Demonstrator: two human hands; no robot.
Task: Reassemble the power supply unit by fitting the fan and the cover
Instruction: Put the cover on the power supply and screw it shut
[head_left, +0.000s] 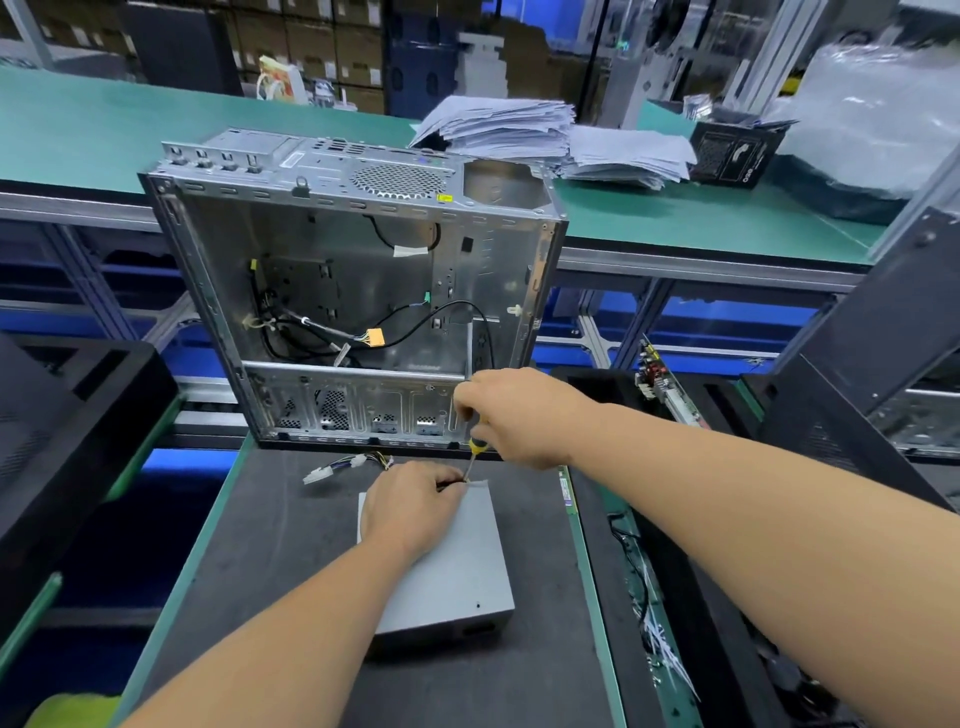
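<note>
- From the head camera I saw the power supply unit, grey cover up, lying on the dark surface just in front of the open computer case.
- My left hand rested on the unit's far end, its fingers pinched together at the far edge; what they held I could not tell.
- My right hand was above that edge, fingers curled round a yellow-and-black screwdriver, tip down at the unit's far edge, beside the left fingertips.
- A bundle of cables with white plugs lay between the unit and the case.
</note>
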